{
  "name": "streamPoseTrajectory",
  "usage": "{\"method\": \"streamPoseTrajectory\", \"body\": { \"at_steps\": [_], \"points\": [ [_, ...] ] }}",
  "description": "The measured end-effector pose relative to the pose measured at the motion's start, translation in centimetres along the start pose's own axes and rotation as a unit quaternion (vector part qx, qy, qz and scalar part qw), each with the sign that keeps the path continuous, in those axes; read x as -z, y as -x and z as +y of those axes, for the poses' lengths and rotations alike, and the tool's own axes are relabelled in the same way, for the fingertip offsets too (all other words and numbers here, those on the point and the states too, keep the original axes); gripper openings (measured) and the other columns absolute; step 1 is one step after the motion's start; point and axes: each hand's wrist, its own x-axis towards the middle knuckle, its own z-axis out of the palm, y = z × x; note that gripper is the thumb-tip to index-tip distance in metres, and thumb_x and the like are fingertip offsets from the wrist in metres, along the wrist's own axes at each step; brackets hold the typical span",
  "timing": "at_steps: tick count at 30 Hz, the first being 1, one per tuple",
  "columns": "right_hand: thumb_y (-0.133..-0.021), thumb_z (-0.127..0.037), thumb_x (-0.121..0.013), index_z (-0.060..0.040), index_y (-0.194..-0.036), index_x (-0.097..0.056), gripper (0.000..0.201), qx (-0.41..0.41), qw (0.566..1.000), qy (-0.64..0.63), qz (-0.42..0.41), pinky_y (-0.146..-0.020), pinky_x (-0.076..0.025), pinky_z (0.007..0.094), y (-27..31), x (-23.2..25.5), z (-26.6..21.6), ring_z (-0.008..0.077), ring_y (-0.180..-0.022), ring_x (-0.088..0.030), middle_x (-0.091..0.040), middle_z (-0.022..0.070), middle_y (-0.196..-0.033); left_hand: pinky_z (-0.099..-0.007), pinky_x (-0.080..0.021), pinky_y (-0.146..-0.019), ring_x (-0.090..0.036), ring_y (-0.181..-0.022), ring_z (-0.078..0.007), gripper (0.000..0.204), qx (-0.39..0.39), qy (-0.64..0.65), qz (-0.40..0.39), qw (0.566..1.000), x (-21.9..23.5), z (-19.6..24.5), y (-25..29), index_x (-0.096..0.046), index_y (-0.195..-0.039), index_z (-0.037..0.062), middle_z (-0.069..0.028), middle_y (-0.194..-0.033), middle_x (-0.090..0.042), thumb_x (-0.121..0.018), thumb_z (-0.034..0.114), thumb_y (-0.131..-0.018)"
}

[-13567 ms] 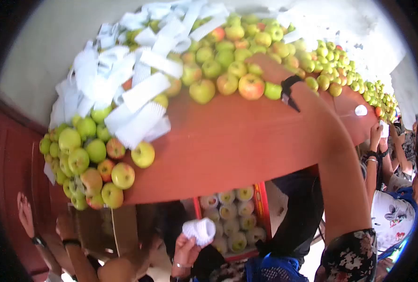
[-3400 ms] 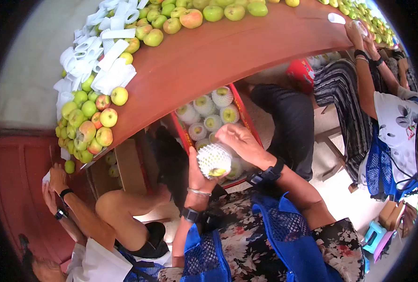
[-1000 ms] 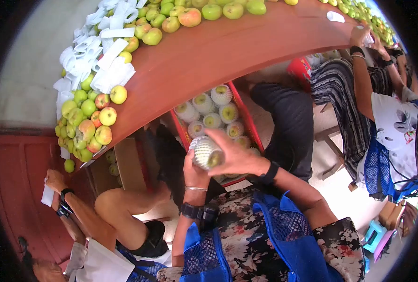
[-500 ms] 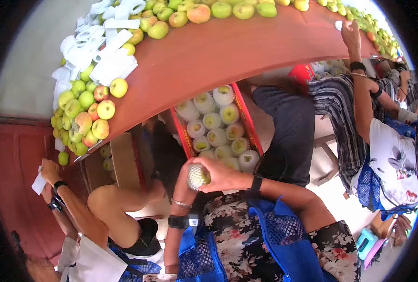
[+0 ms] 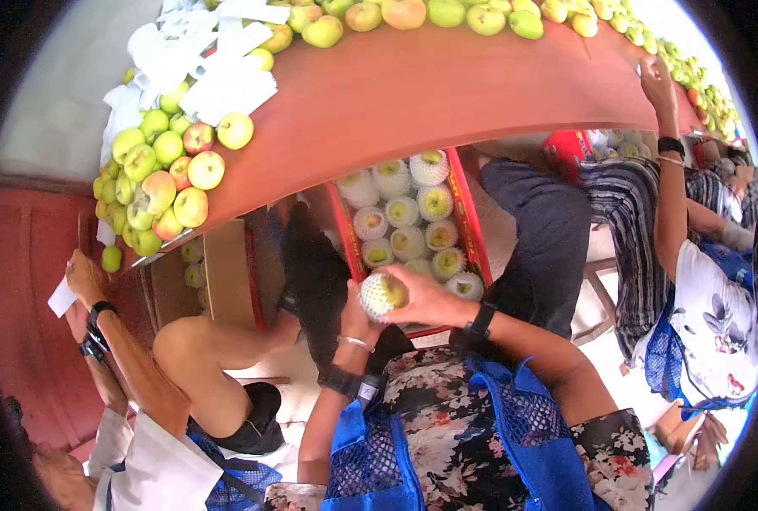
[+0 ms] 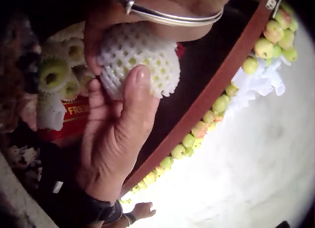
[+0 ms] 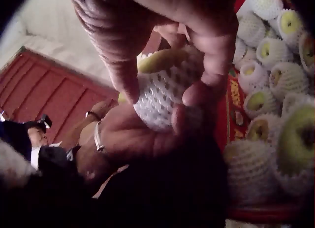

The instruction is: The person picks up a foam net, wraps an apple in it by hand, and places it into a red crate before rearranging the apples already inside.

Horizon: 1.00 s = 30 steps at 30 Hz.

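Observation:
Between my two hands is a green apple [image 5: 392,294] in a white foam net sleeve [image 6: 140,55], held low over the near end of a box of netted apples. My left hand [image 5: 356,315], with a silver bangle at its wrist, holds it from the left side. My right hand [image 5: 430,298] grips it from the other side, thumb and fingers round the net in the right wrist view. Bare green skin shows at one end of the apple [image 7: 165,60], past the net's edge.
A red box [image 5: 468,204] of netted apples stands below the table [image 5: 481,85]. Loose apples [image 5: 162,192] and white foam sleeves [image 5: 230,85] are heaped along the table. People sit on both sides; the left one holds a white sleeve [image 5: 61,296]. A cardboard box [image 5: 226,272] is at left.
Earlier my right hand reached among the table's apples while my left held an unfilled sleeve. Later my left held the netted apple; my right hand has since closed round it, and both lowered slightly.

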Motion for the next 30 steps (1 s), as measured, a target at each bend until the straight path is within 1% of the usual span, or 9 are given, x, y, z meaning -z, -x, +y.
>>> {"method": "streamPoseTrajectory", "body": {
  "at_steps": [2, 3, 6, 7, 12, 18, 21, 25, 30],
  "points": [
    [-0.066, -0.032, -0.074, -0.0004, -0.127, -0.038, 0.078, -0.082, 0.997, 0.01, 0.004, -0.096, -0.037, 0.035, -1.0, 2.4, -1.3, 0.0278, -0.112, -0.048, -0.049, 0.0204, -0.119, -0.0536, -0.041, -0.089, -0.051, -0.109, -0.0291, 0.061, 0.02, 0.012, -0.071, 0.997, -1.1, 1.4, 0.1, -0.04, -0.128, 0.0118, -0.0134, -0.122, -0.05, -0.027, 0.057, -0.09],
    [-0.066, -0.031, -0.074, -0.0009, -0.127, -0.037, 0.078, -0.067, 0.995, 0.049, 0.058, -0.095, -0.038, 0.035, -1.9, 3.1, -0.7, 0.0278, -0.112, -0.049, -0.049, 0.0203, -0.12, -0.0614, -0.031, -0.093, -0.042, -0.117, -0.0336, 0.067, 0.015, 0.006, -0.038, 0.999, -2.1, 2.7, 1.2, -0.031, -0.135, 0.0176, -0.0152, -0.134, -0.037, -0.024, 0.065, -0.087],
    [-0.066, -0.027, -0.073, -0.003, -0.128, -0.036, 0.076, -0.048, 0.98, 0.143, 0.133, -0.095, -0.039, 0.0355, -5.2, 4.7, 0.5, 0.0289, -0.111, -0.05, -0.049, 0.0202, -0.121, -0.0532, -0.034, -0.096, -0.044, -0.113, -0.033, 0.06, -0.067, 0.036, -0.038, 0.996, 1.4, 2.9, 0.5, -0.033, -0.131, 0.0136, -0.0158, -0.132, -0.038, -0.036, 0.055, -0.089],
    [-0.064, -0.023, -0.071, -0.002, -0.125, -0.037, 0.074, -0.014, 0.969, 0.186, 0.163, -0.092, -0.041, 0.0388, -6.2, 4.7, 1.1, 0.0363, -0.107, -0.051, -0.052, 0.0225, -0.115, -0.0515, -0.037, -0.094, -0.045, -0.112, -0.032, 0.056, -0.064, 0.071, -0.055, 0.994, 2.0, 3.1, 0.8, -0.035, -0.13, 0.0121, -0.0158, -0.13, -0.041, -0.038, 0.051, -0.09],
    [-0.065, -0.018, -0.072, -0.0035, -0.125, -0.033, 0.073, 0.006, 0.955, 0.27, 0.125, -0.084, -0.045, 0.0434, -10.4, 3.0, 2.7, 0.0397, -0.1, -0.053, -0.052, 0.0258, -0.111, -0.0436, -0.044, -0.09, -0.054, -0.104, -0.0279, 0.037, -0.044, 0.123, -0.108, 0.985, 3.4, 3.1, 1.1, -0.044, -0.119, 0.0109, -0.0138, -0.119, -0.052, -0.043, 0.037, -0.092],
    [-0.064, -0.015, -0.075, -0.0041, -0.123, -0.032, 0.074, -0.046, 0.952, 0.279, 0.114, -0.078, -0.047, 0.0448, -12.3, 1.9, 4.9, 0.0409, -0.094, -0.056, -0.054, 0.0254, -0.107, -0.0428, -0.046, -0.089, -0.055, -0.104, -0.0257, 0.033, -0.025, 0.129, -0.109, 0.985, 3.4, 3.5, 1.3, -0.046, -0.119, 0.0101, -0.0124, -0.116, -0.055, -0.046, 0.029, -0.092],
    [-0.064, -0.016, -0.075, -0.0044, -0.12, -0.035, 0.07, 0.009, 0.953, 0.279, 0.121, -0.077, -0.047, 0.0456, -13.1, 2.0, 5.1, 0.0413, -0.093, -0.056, -0.054, 0.0246, -0.108, -0.0424, -0.046, -0.089, -0.055, -0.105, -0.025, 0.033, -0.027, 0.126, -0.107, 0.986, 3.6, 3.4, 0.8, -0.047, -0.118, 0.0096, -0.0123, -0.116, -0.055, -0.047, 0.027, -0.091],
    [-0.068, -0.02, -0.07, -0.0066, -0.121, -0.035, 0.064, -0.063, 0.937, 0.33, 0.095, -0.077, -0.047, 0.0467, -13.9, 2.0, 4.2, 0.0416, -0.093, -0.056, -0.054, 0.0261, -0.107, -0.0421, -0.046, -0.089, -0.055, -0.105, -0.0242, 0.031, -0.018, 0.132, -0.111, 0.985, 3.7, 3.1, 0.8, -0.048, -0.117, 0.0095, -0.0115, -0.116, -0.056, -0.048, 0.026, -0.091],
    [-0.07, -0.025, -0.07, -0.0044, -0.123, -0.035, 0.066, -0.005, 0.927, 0.351, 0.129, -0.072, -0.049, 0.0455, -13.7, 1.6, 5.0, 0.041, -0.089, -0.057, -0.052, 0.0212, -0.107, -0.042, -0.046, -0.088, -0.056, -0.104, -0.024, 0.029, -0.013, 0.145, -0.112, 0.983, 4.2, 2.7, 0.0, -0.049, -0.116, 0.01, -0.0104, -0.114, -0.057, -0.048, 0.025, -0.091]
  ]
}}
